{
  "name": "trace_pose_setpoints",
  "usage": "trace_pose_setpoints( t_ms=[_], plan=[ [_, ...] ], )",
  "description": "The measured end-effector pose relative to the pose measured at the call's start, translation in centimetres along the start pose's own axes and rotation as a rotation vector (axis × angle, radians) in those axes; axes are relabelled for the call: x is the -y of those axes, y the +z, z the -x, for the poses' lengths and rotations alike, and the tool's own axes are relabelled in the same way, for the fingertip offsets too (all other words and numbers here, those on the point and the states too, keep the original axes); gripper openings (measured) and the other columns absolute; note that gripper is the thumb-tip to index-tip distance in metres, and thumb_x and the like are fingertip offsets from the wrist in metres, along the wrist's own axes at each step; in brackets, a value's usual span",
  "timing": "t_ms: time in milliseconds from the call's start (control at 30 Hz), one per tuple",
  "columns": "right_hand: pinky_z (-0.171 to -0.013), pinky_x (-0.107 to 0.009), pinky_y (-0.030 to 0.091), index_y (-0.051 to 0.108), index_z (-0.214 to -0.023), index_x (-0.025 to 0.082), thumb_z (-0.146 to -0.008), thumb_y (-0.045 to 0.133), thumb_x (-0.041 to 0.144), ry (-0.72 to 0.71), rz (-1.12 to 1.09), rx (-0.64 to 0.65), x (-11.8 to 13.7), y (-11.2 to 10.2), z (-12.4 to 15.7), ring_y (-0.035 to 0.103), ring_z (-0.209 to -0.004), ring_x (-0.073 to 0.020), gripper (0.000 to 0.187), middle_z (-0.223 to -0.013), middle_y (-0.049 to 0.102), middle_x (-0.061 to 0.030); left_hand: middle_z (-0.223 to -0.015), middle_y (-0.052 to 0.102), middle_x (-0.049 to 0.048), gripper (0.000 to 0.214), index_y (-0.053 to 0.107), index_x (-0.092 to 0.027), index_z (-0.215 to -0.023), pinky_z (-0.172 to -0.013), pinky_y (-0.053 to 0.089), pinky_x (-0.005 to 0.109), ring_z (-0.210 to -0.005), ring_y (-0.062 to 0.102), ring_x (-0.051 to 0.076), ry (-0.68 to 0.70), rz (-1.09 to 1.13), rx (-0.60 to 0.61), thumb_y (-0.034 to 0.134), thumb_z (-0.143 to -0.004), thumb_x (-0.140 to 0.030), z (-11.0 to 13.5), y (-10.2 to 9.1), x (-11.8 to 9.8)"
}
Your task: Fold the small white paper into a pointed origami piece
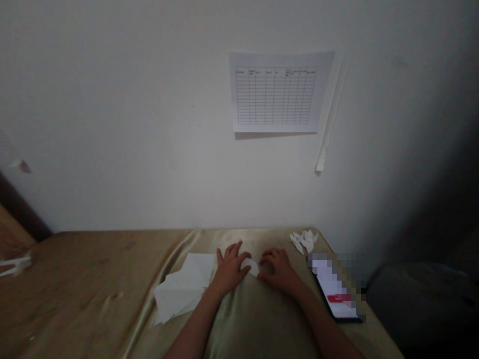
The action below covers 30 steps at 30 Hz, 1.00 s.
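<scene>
A small white piece of paper (253,266) lies on the tan cloth-covered table (93,279) between my two hands. My left hand (229,268) rests on its left side with fingers spread flat. My right hand (276,268) presses on its right edge with the fingers curled down onto it. A loose stack of white paper sheets (183,291) lies just left of my left forearm.
A phone with a lit screen (337,291) lies at the table's right edge. Several small folded or crumpled white paper pieces (304,240) sit at the far right corner. A printed table sheet (277,93) hangs on the white wall. The floor at right is dark.
</scene>
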State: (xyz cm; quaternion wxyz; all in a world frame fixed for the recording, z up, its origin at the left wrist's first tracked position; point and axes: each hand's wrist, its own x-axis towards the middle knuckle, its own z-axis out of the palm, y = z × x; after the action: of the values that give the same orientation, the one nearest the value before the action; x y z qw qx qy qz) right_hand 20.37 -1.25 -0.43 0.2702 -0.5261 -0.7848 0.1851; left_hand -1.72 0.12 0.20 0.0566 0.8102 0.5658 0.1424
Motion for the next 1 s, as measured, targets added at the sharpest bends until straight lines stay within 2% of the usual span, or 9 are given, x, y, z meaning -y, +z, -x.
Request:
trace_pose_setpoints(
  t_ms=[133, 367, 567, 700, 867, 1000],
  plan=[
    [-0.114, -0.044, 0.024, 0.071, -0.103, 0.027, -0.073, 0.080, 0.043, -0.014, 0.003, -0.023, 0.13, 0.28, -0.06, 0.048, -0.124, -0.0270, 0.036, -0.122, 0.061, -0.0059, -0.158, 0.039, 0.0042, 0.033, 0.064, -0.036, -0.117, -0.114, 0.013, 0.073, -0.144, 0.032, 0.032, -0.006, 0.044, -0.046, 0.068, -0.084, -0.033, -0.03, -0.49, -0.27],
    [-0.112, -0.043, 0.025, 0.073, -0.093, 0.027, -0.073, 0.080, 0.037, -0.023, 0.002, -0.058, 0.44, 0.64, -0.09, 0.048, -0.122, -0.0259, 0.024, -0.119, 0.062, -0.0048, -0.153, 0.045, 0.0038, 0.032, 0.066, -0.036, -0.112, -0.114, 0.013, 0.074, -0.142, 0.036, 0.032, -0.009, 0.098, -0.094, 0.072, -0.081, -0.030, -0.02, -0.65, -0.53],
    [-0.112, -0.043, 0.025, 0.072, -0.093, 0.026, -0.071, 0.082, 0.036, -0.023, 0.017, -0.056, 0.64, 0.75, -0.04, 0.047, -0.122, -0.0258, 0.026, -0.118, 0.062, -0.0046, -0.152, 0.046, 0.0059, 0.016, 0.071, -0.030, -0.099, -0.115, 0.017, 0.072, -0.140, 0.039, 0.031, 0.007, 0.153, -0.159, 0.070, -0.084, -0.028, -0.27, -0.42, -0.50],
    [-0.107, -0.039, 0.032, 0.070, -0.085, 0.024, -0.075, 0.077, 0.029, -0.075, 0.011, -0.089, 0.62, 0.78, -0.09, 0.050, -0.118, -0.0236, 0.014, -0.115, 0.064, -0.0038, -0.152, 0.046, 0.0056, 0.010, 0.073, -0.030, -0.094, -0.115, 0.018, 0.072, -0.140, 0.040, 0.032, 0.025, 0.183, -0.245, 0.069, -0.085, -0.029, -0.34, -0.20, -0.41],
    [-0.106, -0.037, 0.034, 0.068, -0.085, 0.021, -0.080, 0.070, 0.019, -0.082, 0.064, -0.207, 0.42, 0.59, -0.48, 0.053, -0.112, -0.0223, 0.006, -0.103, 0.068, -0.0037, -0.150, 0.047, 0.0063, 0.011, 0.075, -0.031, -0.095, -0.114, 0.019, 0.072, -0.138, 0.042, 0.032, 0.018, 0.157, -0.338, 0.069, -0.085, -0.034, -0.34, 0.02, -0.31],
    [-0.112, -0.044, 0.029, 0.067, -0.081, 0.020, -0.085, 0.063, 0.018, 0.001, 0.227, -0.312, 0.14, 0.25, -0.68, 0.055, -0.110, -0.0241, 0.006, -0.097, 0.069, -0.0054, -0.147, 0.049, 0.0067, 0.024, 0.073, -0.035, -0.109, -0.113, 0.022, 0.071, -0.134, 0.045, 0.032, 0.018, 0.121, -0.374, 0.069, -0.085, -0.034, -0.34, 0.14, -0.41]
  ],
)
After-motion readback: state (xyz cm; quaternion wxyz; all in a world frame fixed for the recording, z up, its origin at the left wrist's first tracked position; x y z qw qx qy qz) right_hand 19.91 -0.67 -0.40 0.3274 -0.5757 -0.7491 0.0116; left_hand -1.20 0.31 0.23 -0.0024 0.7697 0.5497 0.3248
